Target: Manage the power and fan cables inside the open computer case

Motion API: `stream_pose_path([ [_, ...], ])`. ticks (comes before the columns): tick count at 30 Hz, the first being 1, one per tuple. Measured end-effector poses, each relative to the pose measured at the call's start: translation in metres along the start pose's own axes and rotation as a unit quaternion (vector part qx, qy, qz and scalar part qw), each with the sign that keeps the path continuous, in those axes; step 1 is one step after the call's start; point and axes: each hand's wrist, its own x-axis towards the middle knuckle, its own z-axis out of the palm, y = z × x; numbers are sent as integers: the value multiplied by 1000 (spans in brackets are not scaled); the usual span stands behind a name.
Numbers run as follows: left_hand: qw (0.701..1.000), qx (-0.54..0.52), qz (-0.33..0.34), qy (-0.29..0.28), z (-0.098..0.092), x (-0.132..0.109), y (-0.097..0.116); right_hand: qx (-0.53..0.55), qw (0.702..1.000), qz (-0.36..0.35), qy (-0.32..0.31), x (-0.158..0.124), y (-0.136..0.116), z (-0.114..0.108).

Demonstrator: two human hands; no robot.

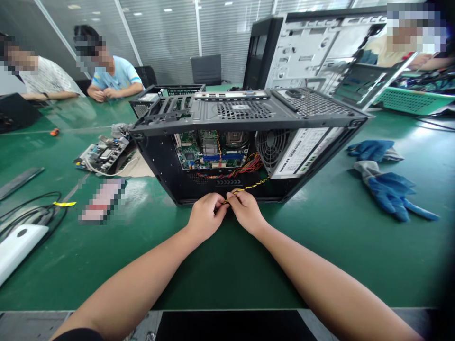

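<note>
An open black computer case (249,118) lies on its side on the green table (320,246), showing the motherboard (209,149), a fan and a power supply (302,149). A yellow-and-black twisted cable (249,187) runs out of the case to my hands. My left hand (206,215) and my right hand (245,210) meet just in front of the case's lower edge, both closed in a pinch on the end of that cable.
Blue work gloves (387,187) lie at the right. A loose circuit board (103,154) and cables lie at the left, with a white device (17,244) near the left edge. Another open case (313,47) stands behind. Other people sit at the far left and far right.
</note>
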Motion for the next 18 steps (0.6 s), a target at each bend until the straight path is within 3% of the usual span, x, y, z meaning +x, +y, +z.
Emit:
stream_pose_path([
  [18,999,-4,-11,-39,-4,3,4,-15,1000,13,-15,-1,0,-1],
])
